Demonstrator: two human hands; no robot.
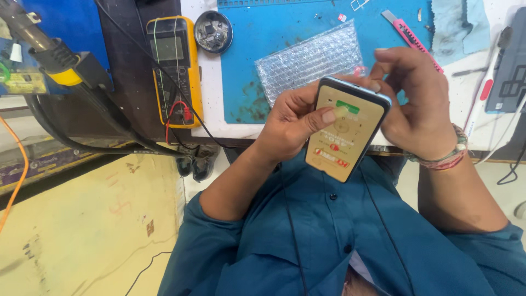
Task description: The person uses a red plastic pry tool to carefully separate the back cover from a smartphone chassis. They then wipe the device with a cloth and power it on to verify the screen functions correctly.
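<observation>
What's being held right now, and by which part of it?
A smartphone, screen up. The left hand grips its left long edge, thumb resting on the screen; the right hand pinches its top right corner.

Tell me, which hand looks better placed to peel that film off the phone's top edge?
Probably the right hand: its fingertips pinch at the phone top corner, while the left hand grips the body with its thumb on the front.

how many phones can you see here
1: the phone, held by the left hand and right hand above the bench edge. The dark device at far right is unclear.
</observation>
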